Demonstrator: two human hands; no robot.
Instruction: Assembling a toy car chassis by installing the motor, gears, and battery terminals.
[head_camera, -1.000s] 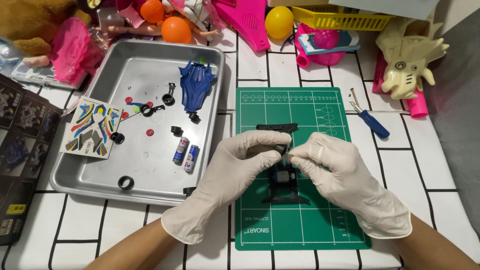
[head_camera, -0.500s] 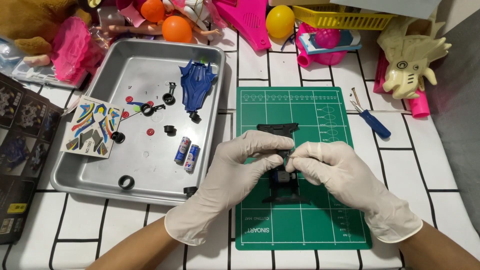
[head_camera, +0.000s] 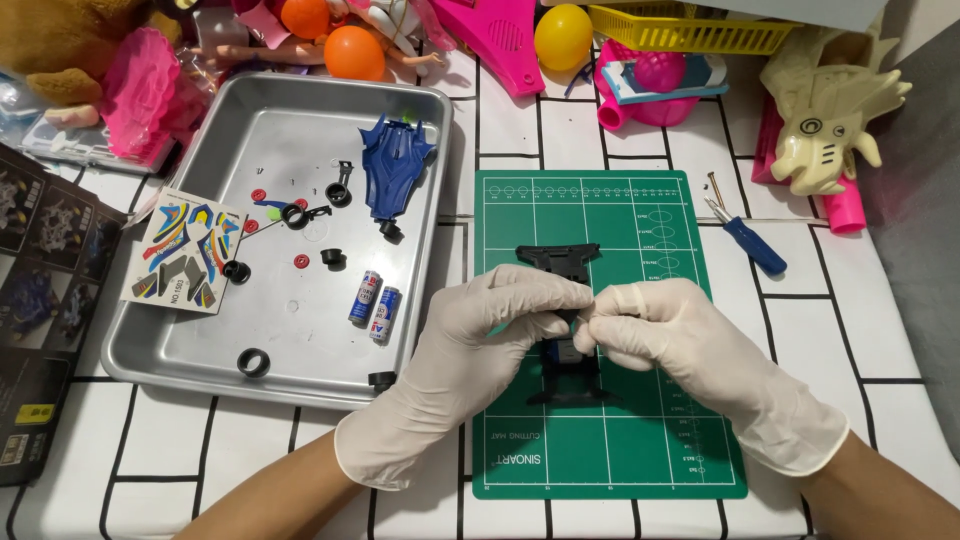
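At the left edge of the white, black-lined table (head_camera: 560, 130) a dark printed box (head_camera: 40, 290) lies flat, and just beside it a sticker sheet (head_camera: 185, 255) leans over the left rim of the metal tray (head_camera: 270, 120). Inside the tray lie a blue toy car body (head_camera: 395, 170) near its far right corner, small black rings and red washers around the middle, and two small batteries (head_camera: 373, 302) side by side near the right wall. The left hand (head_camera: 470, 360), in a white glove, comes up from the bottom edge with the forearm angled to the right, the wrist bent, the fingers curled and pressed together over the black toy car chassis (head_camera: 565, 350), pinching its middle. The chassis sits on the green cutting mat (head_camera: 600, 450) at the mat's centre, its far end showing past the fingertips and its near end below them. The right hand (head_camera: 700, 360), also gloved, reaches in from the bottom right corner, fingers bunched, thumb and forefinger pinching the chassis where they meet the left hand's fingertips. A blue-handled screwdriver (head_camera: 745, 238) lies just off the mat's far right corner, and a pale toy creature (head_camera: 825, 120) rests near the table's far right edge.
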